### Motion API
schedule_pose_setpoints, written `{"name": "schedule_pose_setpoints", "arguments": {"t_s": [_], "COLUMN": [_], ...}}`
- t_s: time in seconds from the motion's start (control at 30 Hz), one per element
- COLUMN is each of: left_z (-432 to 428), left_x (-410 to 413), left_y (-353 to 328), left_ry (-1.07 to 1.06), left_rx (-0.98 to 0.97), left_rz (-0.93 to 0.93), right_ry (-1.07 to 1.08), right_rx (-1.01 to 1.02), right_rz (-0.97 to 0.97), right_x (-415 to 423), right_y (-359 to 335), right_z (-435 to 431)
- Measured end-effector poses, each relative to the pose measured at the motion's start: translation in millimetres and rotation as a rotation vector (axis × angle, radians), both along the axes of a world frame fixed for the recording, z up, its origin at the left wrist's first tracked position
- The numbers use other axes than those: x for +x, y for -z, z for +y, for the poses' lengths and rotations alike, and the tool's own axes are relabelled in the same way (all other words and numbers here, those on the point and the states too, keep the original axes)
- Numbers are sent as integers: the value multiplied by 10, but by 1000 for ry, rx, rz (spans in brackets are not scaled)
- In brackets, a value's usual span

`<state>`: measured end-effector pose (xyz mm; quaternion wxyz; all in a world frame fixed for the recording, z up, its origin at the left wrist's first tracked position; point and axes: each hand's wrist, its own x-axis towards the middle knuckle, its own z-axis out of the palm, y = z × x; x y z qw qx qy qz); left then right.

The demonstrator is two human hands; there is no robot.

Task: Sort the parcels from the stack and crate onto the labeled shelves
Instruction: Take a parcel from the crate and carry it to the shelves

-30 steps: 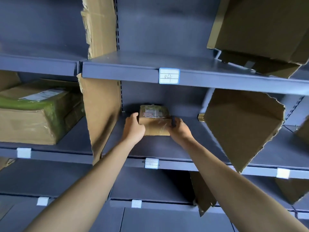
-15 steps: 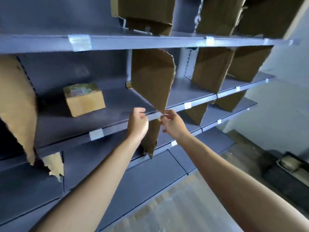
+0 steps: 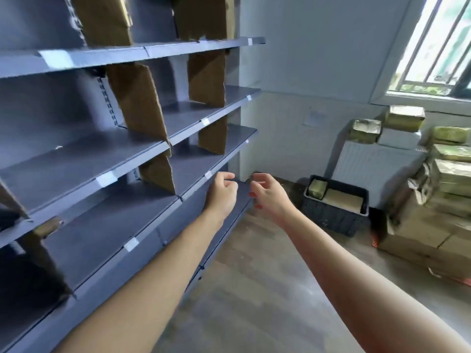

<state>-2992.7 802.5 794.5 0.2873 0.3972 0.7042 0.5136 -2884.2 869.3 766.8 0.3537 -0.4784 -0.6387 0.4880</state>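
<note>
- Both hands are out in front of me and hold nothing. The left hand (image 3: 223, 193) has its fingers loosely curled toward the palm, and the right hand (image 3: 267, 197) is slightly wider, with the thumb lifted and the fingers bent.
- They sit close together but apart, in front of the far end of a lower shelf. I cannot tell whether the left one touches the shelf edge.
- At my left are the blue-grey metal shelves (image 3: 76, 161), split into bays by upright cardboard dividers (image 3: 137, 103). White labels (image 3: 106, 178) are stuck on their front edges, too blurred to read. The bays I can see carry no parcels.
- A black crate (image 3: 328, 215) stands on the floor (image 3: 254, 289) beyond the right hand, by the wall. Inside it are a green-wrapped parcel (image 3: 316, 189) and a flat tan parcel (image 3: 344, 201), side by side.
- The stack of parcels (image 3: 448, 179) rises at far right under the window (image 3: 438, 47). It is mostly brown cardboard below and shiny green-yellow wrap above.
- Several more wrapped boxes (image 3: 365, 130) rest on the white radiator (image 3: 369, 166) behind the crate.
</note>
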Motion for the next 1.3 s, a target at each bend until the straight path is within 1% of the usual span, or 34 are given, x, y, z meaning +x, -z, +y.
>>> {"name": "schedule_pose_setpoints", "arguments": {"t_s": [0.1,0.23,0.47,0.63,0.8,0.93,1.1,1.3], "left_z": [636,1375,2565,3540,4794,5681,6738,7828], "left_x": [718,1406,2070,2269,2331,2331,2382,2490], "left_y": [39,156,406,675,886,1003,1213,1608], "left_ry": [88,180,273,345,420,445,461,462], "left_rx": [-31,-60,-101,-128,-116,-157,-242,-332], "left_rz": [-40,-92,-152,-136,-103,-96,-101,-84], "right_ry": [82,179,295,350,417,454,453,464], "right_rx": [-3,-19,-95,-118,-178,-233,-287,-348], "right_rz": [-27,-65,-25,-58,-68,-75,-134,-147], "right_x": [765,1640,2488,2785,2875,2879,2997,3191], "right_y": [62,142,347,596,851,996,1296,1817], "right_z": [557,1168,2131,3042,4201,4960,5920,7065]}}
